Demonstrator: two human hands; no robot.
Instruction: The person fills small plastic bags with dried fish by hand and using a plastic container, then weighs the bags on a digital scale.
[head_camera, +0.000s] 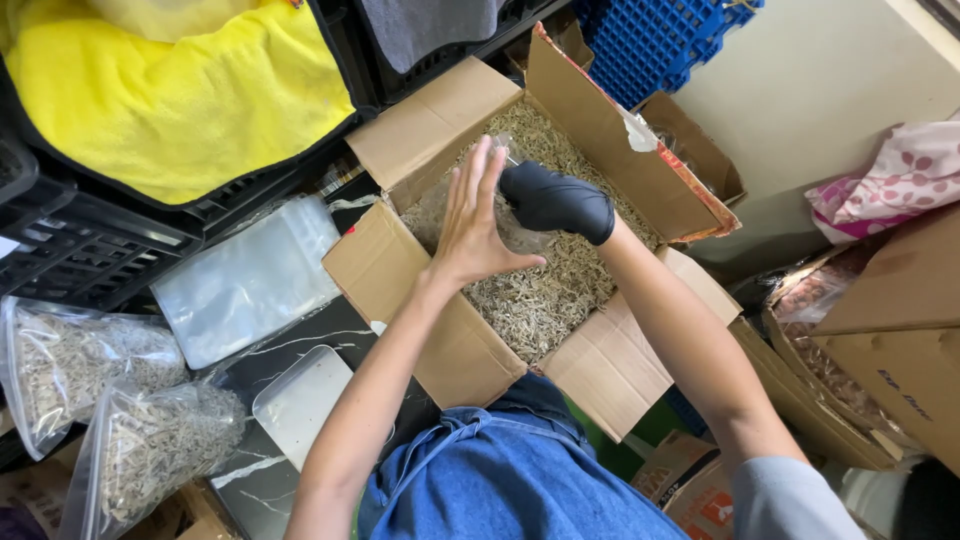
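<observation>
A clear plastic bag (515, 225), partly filled with pale dried strands, sits over the open cardboard box (600, 130) of the same dried material (540, 295); the left hand (472, 220), bare with fingers flat and extended, braces its side, while the right hand (555, 200), in a black glove, is closed on the bag's top. Filled bags (150, 440), a stack of empty pouches (250, 275) and a small tray (300, 400) lie on the dark marbled surface (290, 345). Black crates (90, 250) holding yellow cloth (180, 100) stand behind.
</observation>
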